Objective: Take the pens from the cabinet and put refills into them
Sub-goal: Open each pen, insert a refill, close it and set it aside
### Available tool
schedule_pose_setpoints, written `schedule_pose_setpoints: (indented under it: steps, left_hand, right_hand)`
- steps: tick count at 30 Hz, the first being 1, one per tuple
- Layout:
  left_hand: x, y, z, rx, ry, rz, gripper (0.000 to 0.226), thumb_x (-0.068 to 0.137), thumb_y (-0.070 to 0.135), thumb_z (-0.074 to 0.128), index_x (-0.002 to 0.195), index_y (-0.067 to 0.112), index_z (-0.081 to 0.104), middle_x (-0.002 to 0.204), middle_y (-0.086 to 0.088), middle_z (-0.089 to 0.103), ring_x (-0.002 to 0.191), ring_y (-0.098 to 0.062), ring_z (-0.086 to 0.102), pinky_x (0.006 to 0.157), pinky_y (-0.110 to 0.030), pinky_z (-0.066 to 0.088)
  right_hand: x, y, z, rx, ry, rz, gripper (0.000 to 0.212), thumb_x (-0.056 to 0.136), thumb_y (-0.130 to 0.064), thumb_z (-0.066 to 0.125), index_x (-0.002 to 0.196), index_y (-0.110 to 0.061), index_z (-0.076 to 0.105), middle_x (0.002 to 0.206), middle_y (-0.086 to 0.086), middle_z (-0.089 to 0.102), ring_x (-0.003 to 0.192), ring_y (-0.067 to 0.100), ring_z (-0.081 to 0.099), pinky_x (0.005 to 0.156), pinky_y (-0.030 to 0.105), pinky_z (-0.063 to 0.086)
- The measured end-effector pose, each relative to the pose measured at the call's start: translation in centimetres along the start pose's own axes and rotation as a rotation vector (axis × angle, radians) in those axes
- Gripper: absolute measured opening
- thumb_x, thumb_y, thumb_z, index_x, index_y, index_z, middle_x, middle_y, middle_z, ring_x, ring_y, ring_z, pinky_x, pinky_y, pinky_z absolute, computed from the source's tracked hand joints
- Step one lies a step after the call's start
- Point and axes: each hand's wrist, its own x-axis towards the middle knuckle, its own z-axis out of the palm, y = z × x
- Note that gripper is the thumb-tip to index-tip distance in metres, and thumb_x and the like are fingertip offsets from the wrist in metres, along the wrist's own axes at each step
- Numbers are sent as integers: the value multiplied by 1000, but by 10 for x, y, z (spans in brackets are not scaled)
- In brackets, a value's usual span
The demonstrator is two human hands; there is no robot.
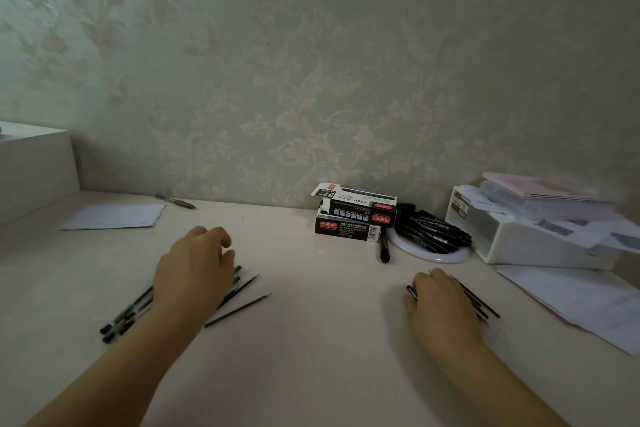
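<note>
Counter (311, 340): pens (126, 314) near left edge, under left hand (194, 274), fingers loosely curled over them, grasp unclear. Right hand (441, 302) toward right edge, fingers closed on refills (479, 305). Two loose refills (239, 308) centre-left. Step: sorting done, likely. Next: lift one pen, open it.

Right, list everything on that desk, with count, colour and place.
desk: one, cream, against the patterned wall
pens: a bunch, black, under the left hand
refills: two loose, dark, right of the left hand
boxes: two stacked, black, centre back
marker pile: many, black, on a white round plate
storage box: one, white, far right
papers: several, white, right edge
sheet: one, pale, back left
lone pen: one, dark, by the wall
left hand: resting on pens
right hand: over thin dark sticks
</note>
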Motion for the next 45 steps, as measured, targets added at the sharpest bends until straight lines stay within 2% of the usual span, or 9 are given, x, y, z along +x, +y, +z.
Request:
schedule_pose_setpoints:
  steps: [6,10,17,20,23,27,33,38,45]
  left_hand:
    - [-28,33,15,-136,-66,245,9,88,26,59,94,26,67,87,12,60,70,-5,53,63,-20,39]
    - [-45,46,30,-234,-230,333,9,89,31,58,94,32,65,83,18,57,70,1,56,62,-8,40]
    - [-49,47,37,-295,-311,344,17,90,42,55,94,30,66,88,15,63,76,-1,57,71,-16,44]
    - [-49,49,38,-313,-321,348,23,91,48,53,94,30,67,85,15,63,74,0,56,66,-13,42]
    - [-48,48,39,-325,-327,342,29,91,53,51,92,29,67,84,14,64,73,-1,57,64,-14,43]
    - [-47,45,39,-287,-347,398,25,91,50,52,97,30,65,87,13,61,78,-3,54,67,-15,40]
    - [-47,46,39,-307,-400,514,16,96,33,50,101,29,65,89,12,57,78,-3,51,69,-18,39]
    - [-50,47,41,-309,-490,583,16,96,34,46,85,25,52,80,9,51,74,-7,49,68,-24,39]
    - [-48,43,44,-197,-498,605,23,96,46,36,89,26,45,84,6,62,75,-13,54,65,-38,45]
  right_hand:
    - [-2,-21,6,92,-55,-98,20,100,-13,42,107,-17,60,109,-1,53,99,17,54,81,29,46]
    - [-6,-35,9,253,-68,-151,19,100,-20,45,107,-19,63,105,-3,55,95,14,55,80,28,47]
    - [-6,-50,6,1092,-224,118,7,95,-25,61,97,-28,67,86,-7,71,76,1,65,61,9,46]
    - [-5,-52,10,1400,-236,265,11,96,-18,60,105,-21,66,84,-3,73,64,1,64,59,14,48]
    - [-4,-50,12,1595,-230,302,15,94,-7,60,108,-12,64,92,13,69,69,14,69,64,21,54]
    - [-6,-51,11,1570,-287,160,8,88,0,67,95,-5,68,91,20,72,80,26,75,68,21,57]
    - [-13,-60,12,1255,-395,-137,5,91,-18,68,89,-14,70,79,4,75,66,12,68,63,19,51]
    - [-13,-61,10,1240,-376,-127,14,93,-22,66,92,-9,64,68,2,69,58,9,61,57,19,47]
    - [-12,-60,8,1261,-411,-168,17,94,-17,64,90,0,63,67,2,71,55,6,60,54,16,45]
